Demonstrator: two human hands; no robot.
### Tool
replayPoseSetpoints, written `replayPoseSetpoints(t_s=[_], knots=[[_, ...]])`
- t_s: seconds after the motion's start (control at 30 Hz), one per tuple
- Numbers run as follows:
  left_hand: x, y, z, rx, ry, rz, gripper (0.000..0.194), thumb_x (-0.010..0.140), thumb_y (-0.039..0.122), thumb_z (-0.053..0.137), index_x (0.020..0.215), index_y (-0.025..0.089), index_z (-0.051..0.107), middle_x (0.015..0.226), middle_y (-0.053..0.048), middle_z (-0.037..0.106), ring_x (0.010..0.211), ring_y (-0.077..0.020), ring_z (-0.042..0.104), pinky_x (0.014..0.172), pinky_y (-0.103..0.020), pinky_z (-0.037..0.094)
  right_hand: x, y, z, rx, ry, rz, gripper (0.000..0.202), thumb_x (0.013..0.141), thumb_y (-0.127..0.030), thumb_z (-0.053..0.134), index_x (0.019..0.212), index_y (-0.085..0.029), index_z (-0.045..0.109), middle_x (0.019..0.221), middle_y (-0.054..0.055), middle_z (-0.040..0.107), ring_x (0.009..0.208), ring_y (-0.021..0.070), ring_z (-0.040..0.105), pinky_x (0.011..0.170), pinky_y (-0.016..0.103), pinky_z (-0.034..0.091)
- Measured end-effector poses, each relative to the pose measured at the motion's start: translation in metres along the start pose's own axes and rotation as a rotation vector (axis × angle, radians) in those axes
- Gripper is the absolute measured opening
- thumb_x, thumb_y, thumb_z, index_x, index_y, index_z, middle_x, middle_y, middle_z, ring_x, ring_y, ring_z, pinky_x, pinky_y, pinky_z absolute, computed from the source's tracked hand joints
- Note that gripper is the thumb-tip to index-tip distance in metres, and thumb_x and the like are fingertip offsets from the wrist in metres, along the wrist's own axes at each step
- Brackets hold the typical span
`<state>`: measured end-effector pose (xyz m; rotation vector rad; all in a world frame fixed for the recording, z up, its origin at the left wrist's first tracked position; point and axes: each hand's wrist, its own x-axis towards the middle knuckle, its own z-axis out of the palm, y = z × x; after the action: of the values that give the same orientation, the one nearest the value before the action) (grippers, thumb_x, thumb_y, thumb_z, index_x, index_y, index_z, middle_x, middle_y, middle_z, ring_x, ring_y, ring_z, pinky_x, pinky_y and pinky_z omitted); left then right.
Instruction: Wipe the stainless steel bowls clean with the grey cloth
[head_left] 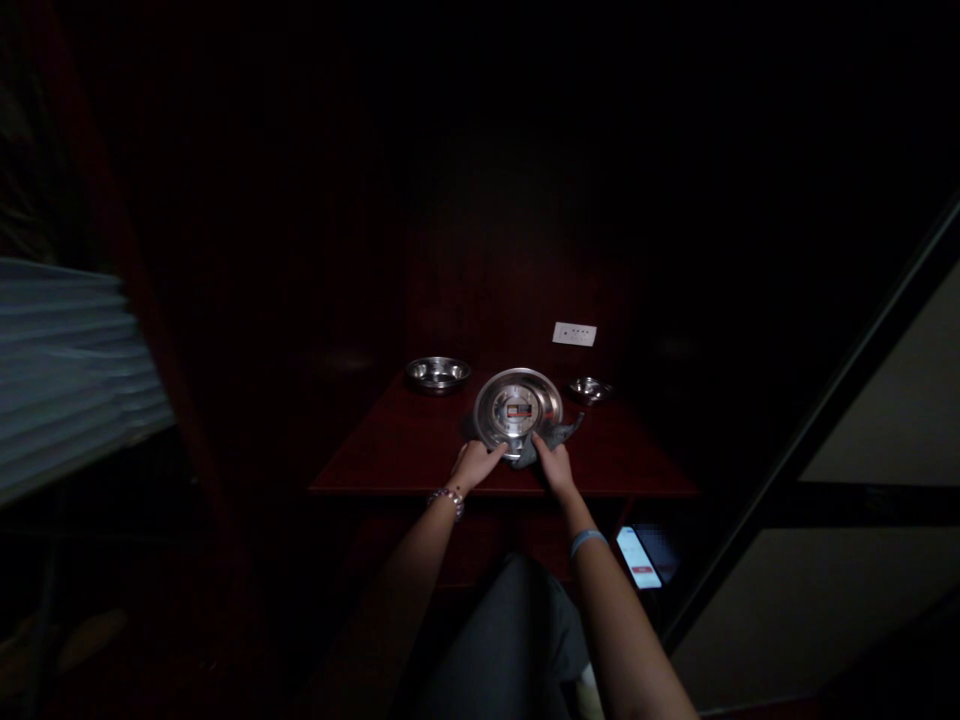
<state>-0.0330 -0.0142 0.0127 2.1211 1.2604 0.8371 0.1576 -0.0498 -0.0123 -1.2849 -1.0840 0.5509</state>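
Note:
A shiny round metal plate (499, 400) with a dark and red label at its centre is held tilted up above the dark red shelf (390, 460). My left hand (474, 465) grips its lower left rim, thumb on the inner side. At the lower right, my right hand (553, 466) pinches a grey cloth (559, 434) against the plate's rim. Part of the cloth hangs out to the right. The fingers behind the plate are hidden.
A metal dish (438, 374) stands at the shelf's back left, a smaller one (591, 390) at the back right. A white socket panel (574, 334) is on the back wall. Below the shelf's right side is a lit phone (639, 558). Pale ridged material (67, 360) lies far left.

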Motion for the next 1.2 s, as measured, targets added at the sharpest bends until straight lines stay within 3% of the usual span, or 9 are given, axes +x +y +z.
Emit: replayPoseSetpoints(t_s=[1.2], knots=[[0.0001,0.0011,-0.0021,0.011,-0.013,-0.018,0.042,0.095,0.044,0.051,0.115,0.016,0.075,0.117,-0.012,0.075,0.116,-0.0231,0.068,0.094,-0.025,0.048,-0.002,-0.0015,0.0039,0.062,-0.007,-0.018,0.053,0.081,-0.055,0.065,0.118,-0.017,0.071,0.12,0.01,0.074,0.116,0.0265,0.068,0.104,0.038,0.049]])
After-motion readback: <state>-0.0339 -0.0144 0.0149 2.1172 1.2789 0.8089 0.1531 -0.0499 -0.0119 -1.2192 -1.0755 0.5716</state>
